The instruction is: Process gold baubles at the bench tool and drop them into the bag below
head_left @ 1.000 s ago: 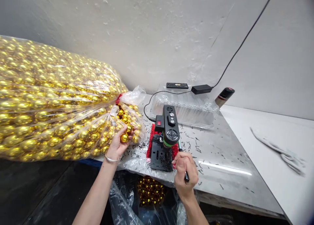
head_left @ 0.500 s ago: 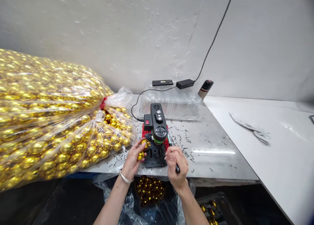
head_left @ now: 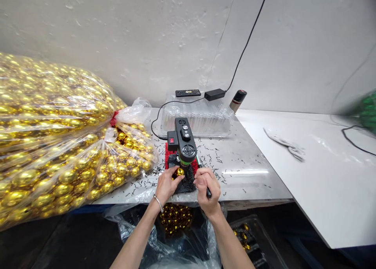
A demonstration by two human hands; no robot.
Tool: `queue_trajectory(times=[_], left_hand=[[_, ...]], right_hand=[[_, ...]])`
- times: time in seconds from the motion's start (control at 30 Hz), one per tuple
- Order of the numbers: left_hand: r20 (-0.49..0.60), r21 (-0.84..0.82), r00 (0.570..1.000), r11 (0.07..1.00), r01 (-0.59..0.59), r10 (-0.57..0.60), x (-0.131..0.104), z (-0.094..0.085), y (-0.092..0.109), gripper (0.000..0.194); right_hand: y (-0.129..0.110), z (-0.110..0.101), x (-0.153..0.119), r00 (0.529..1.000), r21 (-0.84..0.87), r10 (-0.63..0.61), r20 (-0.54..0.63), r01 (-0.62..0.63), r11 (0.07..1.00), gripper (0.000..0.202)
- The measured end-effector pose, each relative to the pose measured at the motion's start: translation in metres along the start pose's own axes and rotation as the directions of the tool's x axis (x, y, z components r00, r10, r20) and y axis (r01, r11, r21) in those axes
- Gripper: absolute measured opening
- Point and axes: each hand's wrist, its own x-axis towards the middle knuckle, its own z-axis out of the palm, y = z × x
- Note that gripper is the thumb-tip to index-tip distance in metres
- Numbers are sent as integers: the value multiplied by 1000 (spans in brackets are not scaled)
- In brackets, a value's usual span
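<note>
A small black machine with a red switch stands on the metal table, over a black base and a red mat. Under its round head, my left hand pinches a shiny gold ball between thumb and fingertips. Another bit of gold shows beside those fingers, partly hidden. My right hand is wrapped round the black-gripped lever at the machine's right side. Small black scraps lie scattered around the base.
A large clear bag of gold balls fills the left. Behind the machine are clear plastic trays, a power adapter and a spray can. Below the table edge, an open bag holds gold balls; a tray sits lower right.
My left hand has moved right, bringing a gold ball beneath the machine's head. My right hand keeps its hold on the lever. The camera view has shifted, showing something green at the far right.
</note>
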Motion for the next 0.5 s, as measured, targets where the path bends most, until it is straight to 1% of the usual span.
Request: queue_trajectory(times=[0.07, 0.13, 0.33, 0.4, 0.5], left_hand=[[24, 66, 999, 997, -43, 41, 2, 0, 5, 33], [48, 114, 997, 992, -63, 57, 3, 0, 7, 32], [105, 193, 994, 980, -49, 29, 5, 2, 8, 32], [121, 201, 992, 978, -45, 21, 5, 1, 9, 31], [107, 151, 994, 988, -27, 11, 5, 1, 10, 28]], right_hand=[[1, 0, -1, 1000, 5, -4, 1, 4, 1000, 24], [1, 0, -1, 1000, 6, -3, 4, 3, 1000, 24], [3, 0, -5, 1000, 12, 23, 3, -23, 1000, 24], [6, 2, -9, 1000, 20, 19, 1, -19, 1000, 24], [14, 5, -17, 1000, 24, -7, 0, 7, 1000, 24]])
